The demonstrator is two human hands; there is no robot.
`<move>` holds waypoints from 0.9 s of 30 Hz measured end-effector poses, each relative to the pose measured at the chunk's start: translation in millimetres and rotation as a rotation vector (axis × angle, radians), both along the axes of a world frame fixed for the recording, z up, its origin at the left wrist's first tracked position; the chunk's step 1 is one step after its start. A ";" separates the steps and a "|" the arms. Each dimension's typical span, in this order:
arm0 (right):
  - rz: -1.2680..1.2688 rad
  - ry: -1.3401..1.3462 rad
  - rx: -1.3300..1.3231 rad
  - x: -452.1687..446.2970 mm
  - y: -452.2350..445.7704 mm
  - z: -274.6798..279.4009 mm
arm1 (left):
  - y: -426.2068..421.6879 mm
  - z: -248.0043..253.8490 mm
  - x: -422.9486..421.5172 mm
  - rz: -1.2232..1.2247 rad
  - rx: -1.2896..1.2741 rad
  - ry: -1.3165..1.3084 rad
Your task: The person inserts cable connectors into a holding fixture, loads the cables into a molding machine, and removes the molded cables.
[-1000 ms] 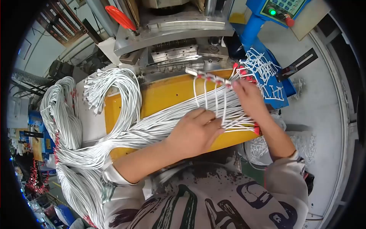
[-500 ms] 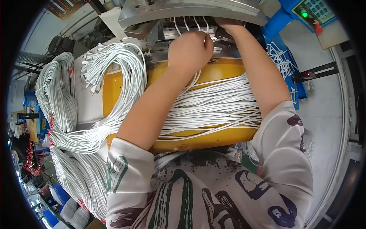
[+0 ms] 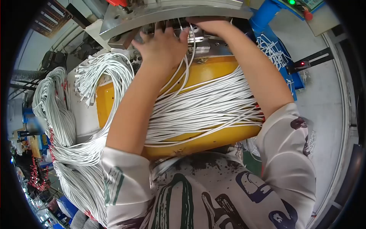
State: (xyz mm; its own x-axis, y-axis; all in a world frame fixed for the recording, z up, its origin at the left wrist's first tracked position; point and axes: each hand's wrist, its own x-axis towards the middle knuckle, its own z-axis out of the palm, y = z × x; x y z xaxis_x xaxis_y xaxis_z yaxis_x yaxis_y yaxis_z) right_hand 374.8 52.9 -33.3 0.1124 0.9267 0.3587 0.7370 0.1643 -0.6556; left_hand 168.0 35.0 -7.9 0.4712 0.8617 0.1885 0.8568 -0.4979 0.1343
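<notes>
My left hand has its fingers spread over the metal mould, with its fingertips reaching under the press plate above. Beside its thumb, a few white cables run up from the yellow board into the mould. My right hand reaches in under the same plate from the right; its fingers are mostly hidden there, and what they touch does not show. Below both hands, many white cables lie side by side across the yellow board.
The thick steel press plate overhangs both hands. Bundles of white cable hang at the left, with cable ends gathered on the bench. At the right are a blue tray holding white scraps, a sensor bracket and a control box with a green light.
My left hand has gone from a closed shape over the cables to spread fingers, farther left and up under the plate. My right hand stays under the plate. The whole view has shifted slightly.
</notes>
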 end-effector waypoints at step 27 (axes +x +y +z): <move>-0.001 -0.706 -0.047 -54.4 -347.6 -13.1 | -183.7 -58.5 -244.3 -0.188 0.205 0.055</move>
State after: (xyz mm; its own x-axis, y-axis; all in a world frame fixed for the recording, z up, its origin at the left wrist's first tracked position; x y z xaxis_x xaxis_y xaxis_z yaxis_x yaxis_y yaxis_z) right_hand 320.3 -294.7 -46.4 -0.1314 0.9428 0.3063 0.9888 0.1465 -0.0268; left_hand -76.4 -148.7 -66.4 0.6337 0.7047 0.3191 0.7499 -0.6608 -0.0298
